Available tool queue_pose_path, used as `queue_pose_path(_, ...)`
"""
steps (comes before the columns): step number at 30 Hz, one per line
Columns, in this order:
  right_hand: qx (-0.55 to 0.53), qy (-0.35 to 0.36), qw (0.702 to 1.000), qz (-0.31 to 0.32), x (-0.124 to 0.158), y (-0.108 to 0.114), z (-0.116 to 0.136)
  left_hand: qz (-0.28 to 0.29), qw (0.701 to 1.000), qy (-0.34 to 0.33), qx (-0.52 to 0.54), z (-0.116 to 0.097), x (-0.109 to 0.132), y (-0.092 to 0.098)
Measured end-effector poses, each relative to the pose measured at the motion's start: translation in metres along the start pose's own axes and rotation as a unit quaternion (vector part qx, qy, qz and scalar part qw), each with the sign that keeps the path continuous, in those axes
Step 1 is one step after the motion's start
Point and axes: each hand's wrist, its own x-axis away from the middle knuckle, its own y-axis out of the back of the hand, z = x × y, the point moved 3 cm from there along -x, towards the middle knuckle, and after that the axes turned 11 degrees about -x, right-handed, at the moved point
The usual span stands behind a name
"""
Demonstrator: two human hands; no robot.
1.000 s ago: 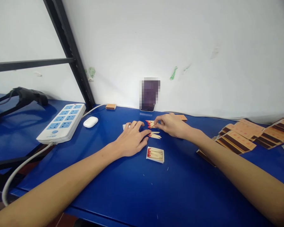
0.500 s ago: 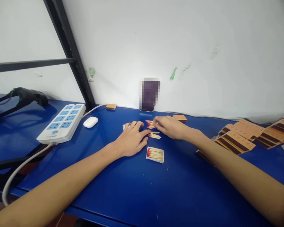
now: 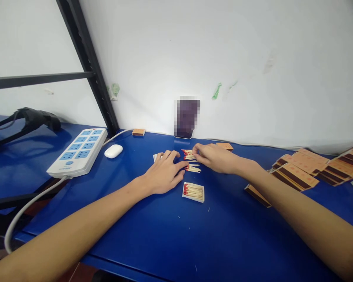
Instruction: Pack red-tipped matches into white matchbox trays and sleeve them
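My left hand (image 3: 164,172) lies with its fingers spread on the blue table, one fingertip at the red heads of a small row of matches (image 3: 194,168). Partly under its fingers is a white piece (image 3: 155,157), mostly hidden. Just behind that row is a looser pile of matches (image 3: 188,155). At the pile's plain ends, my right hand (image 3: 214,157) has thumb and fingers closed on matches; how many is hidden. Nearer to me sits a white matchbox tray (image 3: 204,194) full of matches, their red heads to the left.
Flat matchbox sleeves (image 3: 297,176) lie in overlapping stacks at the right. Matchboxes (image 3: 138,132) stand near the wall, one behind my right hand (image 3: 225,146). A phone (image 3: 186,117) leans on the wall. A white earbud case (image 3: 113,151) and a power strip (image 3: 79,152) are at the left.
My right hand has shifted very slightly to the right at the match pile. The left hand stays in place, and the tray and matches look the same.
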Motion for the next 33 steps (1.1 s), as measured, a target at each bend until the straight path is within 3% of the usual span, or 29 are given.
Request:
queue_pose_path(9,-0.071,0.005,0.994,0.083,0.009,0.0,0.01,-0.002,1.0,-0.003,0.021,0.0,0.0,0.0)
queue_pose_path(19,-0.098,0.032,0.991,0.082,0.01,0.003,0.021,-0.005,1.0,0.004,0.029,0.002,0.0,-0.001)
queue_pose_path(27,-0.107,-0.009,0.99,0.094,0.021,0.022,0.024,0.002,1.0,-0.002,0.028,0.002,0.0,0.0)
queue_pose_path(33,-0.096,-0.015,0.989,0.111,0.021,0.015,0.021,0.01,1.0,-0.007,0.025,0.001,0.0,0.001)
